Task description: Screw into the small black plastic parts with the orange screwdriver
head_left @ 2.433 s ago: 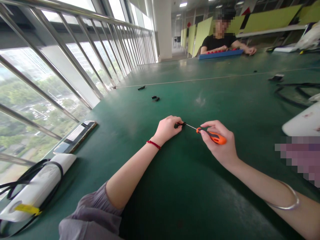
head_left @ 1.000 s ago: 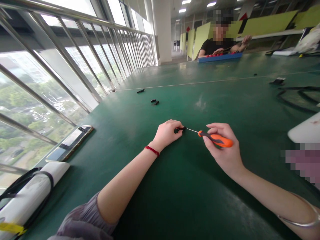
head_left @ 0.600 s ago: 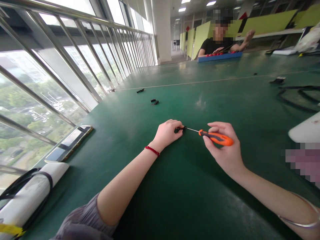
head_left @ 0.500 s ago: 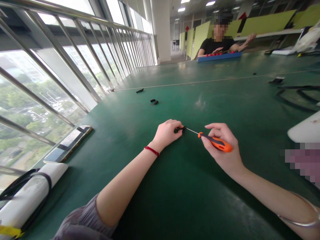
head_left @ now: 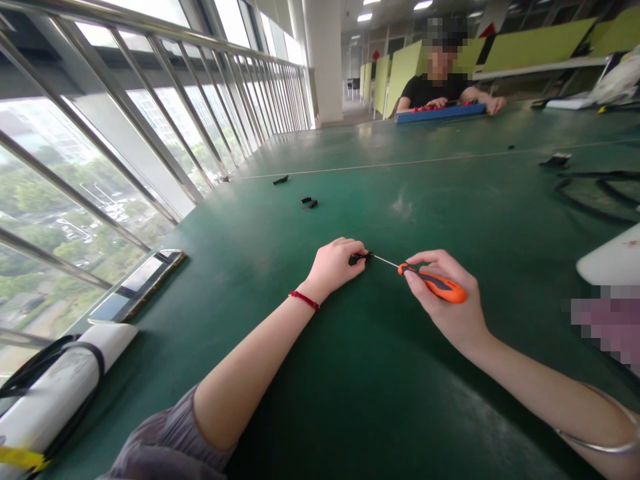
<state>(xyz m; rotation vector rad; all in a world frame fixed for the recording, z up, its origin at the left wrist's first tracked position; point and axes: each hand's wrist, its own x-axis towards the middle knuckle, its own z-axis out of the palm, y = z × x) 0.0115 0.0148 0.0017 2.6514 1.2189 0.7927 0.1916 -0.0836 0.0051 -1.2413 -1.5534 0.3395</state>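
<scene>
My left hand (head_left: 336,263) pinches a small black part (head_left: 356,259) just above the green table (head_left: 280,267); its exact kind is too small to make out. In my right hand (head_left: 447,293) is a screwdriver (head_left: 443,287) with an orange and dark grey handle, held between thumb and fingers. Its thin metal shaft points left, and the tip meets the right end of the black part. My left fingers hide much of that part.
Small black pieces (head_left: 309,202) lie farther back, with another black piece (head_left: 281,180) behind them. A phone (head_left: 137,287) rests by the railing (head_left: 175,100). Black cable (head_left: 595,193) lies at right. Across the table, a person (head_left: 440,87) sits behind a blue tray (head_left: 440,114).
My right thumb and index finger have drawn closer together around the front of the screwdriver handle. My left hand keeps its place. The person opposite has lowered one hand to the blue tray's end.
</scene>
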